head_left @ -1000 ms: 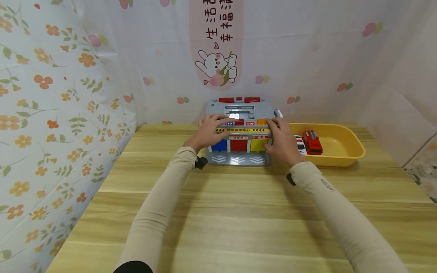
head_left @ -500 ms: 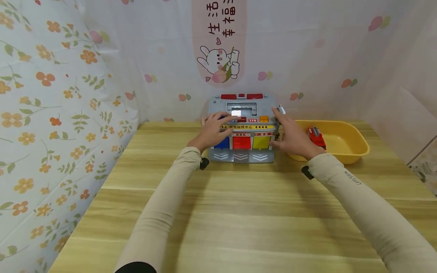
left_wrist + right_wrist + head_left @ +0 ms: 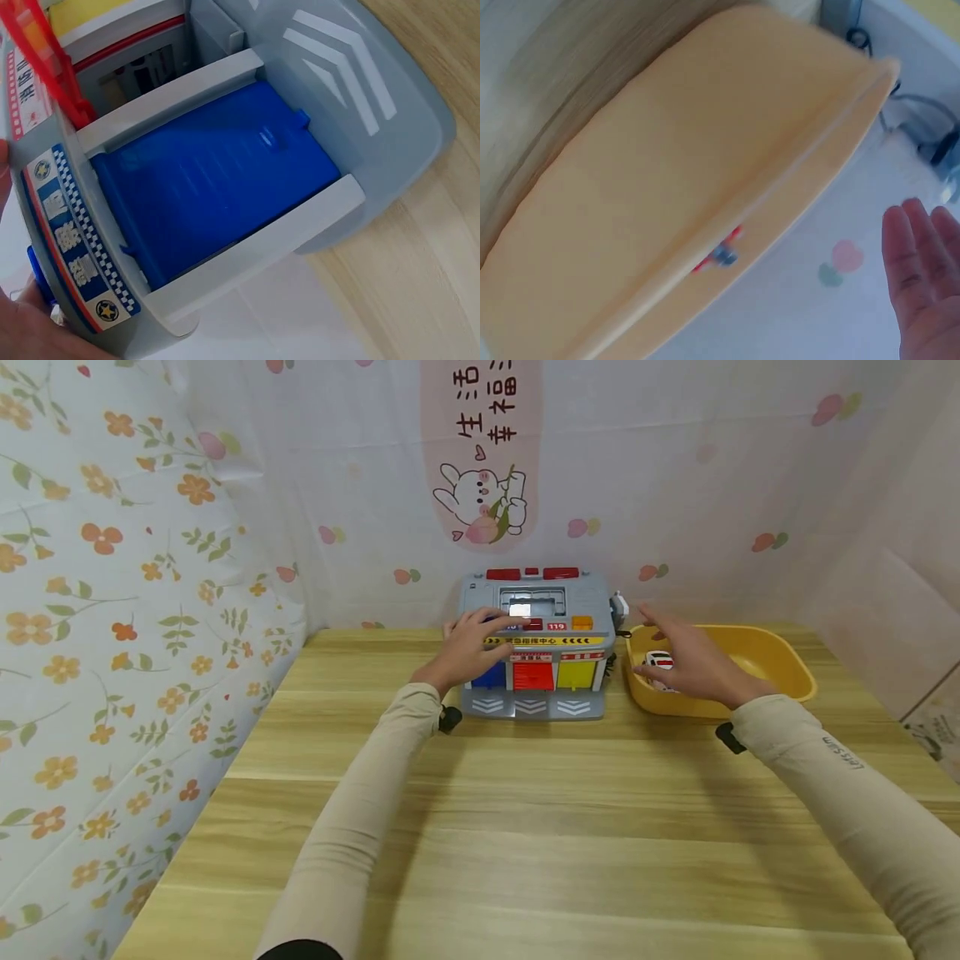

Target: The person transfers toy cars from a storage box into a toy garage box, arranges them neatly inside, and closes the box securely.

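Note:
A grey toy garage [image 3: 480,589] stands at the back of the table, with blue, red [image 3: 533,677] and yellow [image 3: 576,675] doors. My left hand [image 3: 468,647] rests on its upper left corner, thumb at the front, index finger stretched to the red button [image 3: 532,624]. In the left wrist view the blue door [image 3: 217,180] is down, while the red door [image 3: 45,60] sticks outward from its opening. My right hand [image 3: 697,662] hovers, fingers apart and holding nothing, over the yellow basin [image 3: 804,687]. A white and red toy car [image 3: 660,658] lies inside, near its thumb.
Dark hanging pieces [image 3: 610,664] and a white part [image 3: 618,608] stick out at the garage's right side. A red and grey toy [image 3: 721,253] shows inside the basin in the right wrist view. A patterned curtain [image 3: 360,510] closes off the back.
My right hand has left the garage's right side and moved right, over the basin. The red door has swung outward from flat. My left hand stays on the garage.

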Available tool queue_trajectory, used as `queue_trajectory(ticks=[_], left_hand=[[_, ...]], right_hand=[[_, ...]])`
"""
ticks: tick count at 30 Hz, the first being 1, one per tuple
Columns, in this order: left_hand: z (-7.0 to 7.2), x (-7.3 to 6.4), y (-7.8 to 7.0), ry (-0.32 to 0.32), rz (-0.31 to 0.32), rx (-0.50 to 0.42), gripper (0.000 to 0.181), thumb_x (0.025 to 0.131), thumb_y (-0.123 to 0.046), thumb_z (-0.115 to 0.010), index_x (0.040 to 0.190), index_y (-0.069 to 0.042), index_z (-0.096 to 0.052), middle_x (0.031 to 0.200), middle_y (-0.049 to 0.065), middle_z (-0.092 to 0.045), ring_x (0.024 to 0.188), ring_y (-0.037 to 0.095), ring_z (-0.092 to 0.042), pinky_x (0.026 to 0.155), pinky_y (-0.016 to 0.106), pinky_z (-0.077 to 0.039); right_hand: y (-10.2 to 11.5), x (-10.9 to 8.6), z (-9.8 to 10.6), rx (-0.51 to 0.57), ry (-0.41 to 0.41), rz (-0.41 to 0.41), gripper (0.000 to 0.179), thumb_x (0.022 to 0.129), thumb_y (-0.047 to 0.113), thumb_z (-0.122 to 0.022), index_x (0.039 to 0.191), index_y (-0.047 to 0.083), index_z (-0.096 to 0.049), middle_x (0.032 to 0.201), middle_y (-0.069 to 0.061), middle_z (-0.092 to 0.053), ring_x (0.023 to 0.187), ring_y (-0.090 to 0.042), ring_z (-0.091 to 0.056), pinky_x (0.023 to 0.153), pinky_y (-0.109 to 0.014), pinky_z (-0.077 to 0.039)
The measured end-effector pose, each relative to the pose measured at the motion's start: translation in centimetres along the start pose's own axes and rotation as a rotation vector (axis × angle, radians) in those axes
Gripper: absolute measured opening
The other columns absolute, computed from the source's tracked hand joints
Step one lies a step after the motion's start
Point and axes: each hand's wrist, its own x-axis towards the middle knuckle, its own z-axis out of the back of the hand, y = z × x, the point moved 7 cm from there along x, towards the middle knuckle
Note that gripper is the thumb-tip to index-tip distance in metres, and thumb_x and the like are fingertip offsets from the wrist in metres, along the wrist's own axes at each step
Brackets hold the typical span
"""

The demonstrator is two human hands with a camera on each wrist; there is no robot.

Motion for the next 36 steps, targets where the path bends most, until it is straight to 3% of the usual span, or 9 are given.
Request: queue_trajectory(ticks=[4,12,16,21,24,26,28,33,36], left_hand=[[0.1,0.2,0.1,0.033,0.02,-0.011,0.047,0.1,-0.034,-0.052,0.146,-0.04,-0.05,0.154,0.004,-0.043,0.144,0.027,-0.033,0.108,0.06,-0.023],[0.4,0.6,0.2,0.11,0.105,-0.102,0.052,0.096,-0.034,-0.061,0.146,-0.04,-0.049,0.157,0.004,-0.038,0.145,0.032,-0.031,0.111,0.07,-0.015],[0.4,0.7,0.4,0.077,0.122,-0.154,0.049,0.094,-0.031,-0.066,0.141,-0.035,-0.053,0.157,0.003,-0.042,0.146,0.029,-0.033,0.115,0.069,-0.013],[0.4,0.5,1.2,0.002,0.178,-0.345,0.057,0.091,-0.023,-0.071,0.144,-0.027,-0.049,0.152,0.003,-0.051,0.143,0.025,-0.038,0.12,0.061,-0.01],[0.4,0.3,1.6,-0.038,0.201,-0.475,0.059,0.091,-0.015,-0.07,0.146,-0.023,-0.047,0.15,0.003,-0.053,0.141,0.025,-0.042,0.123,0.054,-0.018],[0.4,0.1,1.9,-0.063,0.208,-0.511,0.055,0.093,-0.013,-0.068,0.144,-0.021,-0.05,0.149,0.003,-0.053,0.138,0.025,-0.043,0.122,0.05,-0.027],[0.4,-0.2,2.2,-0.098,0.219,-0.477,0.051,0.094,-0.017,-0.067,0.143,-0.021,-0.052,0.149,0.003,-0.053,0.136,0.025,-0.045,0.119,0.049,-0.035],[1.5,-1.0,3.1,-0.232,0.229,-0.243,0.048,0.092,-0.031,-0.072,0.136,-0.017,-0.06,0.141,0.006,-0.06,0.13,0.026,-0.047,0.115,0.046,-0.038],[1.9,-1.2,3.2,-0.255,0.212,-0.193,0.043,0.092,-0.029,-0.069,0.132,-0.012,-0.064,0.136,0.009,-0.062,0.126,0.027,-0.049,0.113,0.046,-0.04]], right_hand=[[-1.5,-0.3,0.8,-0.041,0.003,-0.016,0.091,0.09,0.023,-0.075,0.161,0.015,-0.018,0.15,-0.029,-0.04,0.123,-0.048,-0.054,0.1,-0.067,-0.046],[-5.1,-1.1,1.2,-0.083,0.031,-0.073,0.079,0.088,0.018,-0.076,0.151,-0.003,-0.032,0.148,-0.035,-0.038,0.125,-0.054,-0.043,0.106,-0.071,-0.037],[-6.2,-1.4,1.0,-0.109,0.055,-0.116,0.073,0.088,0.019,-0.075,0.145,-0.009,-0.038,0.142,-0.039,-0.039,0.123,-0.056,-0.041,0.103,-0.071,-0.039],[-7.4,-1.6,0.5,-0.148,0.083,-0.157,0.07,0.086,0.02,-0.075,0.141,-0.008,-0.044,0.137,-0.047,-0.035,0.124,-0.061,-0.036,0.102,-0.073,-0.038],[-8.4,-2.0,0.0,-0.156,0.113,-0.183,0.071,0.084,0.021,-0.076,0.141,-0.008,-0.045,0.136,-0.051,-0.031,0.124,-0.064,-0.031,0.1,-0.075,-0.038],[-8.9,-2.2,-0.3,-0.145,0.138,-0.198,0.07,0.085,0.021,-0.076,0.141,-0.008,-0.045,0.135,-0.053,-0.029,0.123,-0.064,-0.029,0.098,-0.075,-0.039],[-9.4,-2.3,-0.5,-0.135,0.159,-0.212,0.068,0.086,0.021,-0.075,0.141,-0.006,-0.046,0.132,-0.052,-0.031,0.12,-0.062,-0.03,0.096,-0.073,-0.041],[-9.3,-1.9,-0.8,-0.144,0.17,-0.183,0.062,0.086,0.021,-0.074,0.139,-0.003,-0.052,0.117,-0.044,-0.053,0.113,-0.055,-0.036,0.091,-0.065,-0.043],[-9.1,-1.6,-0.9,-0.17,0.177,-0.144,0.06,0.086,0.021,-0.074,0.137,-0.003,-0.054,0.112,-0.04,-0.062,0.111,-0.055,-0.041,0.09,-0.064,-0.043]])
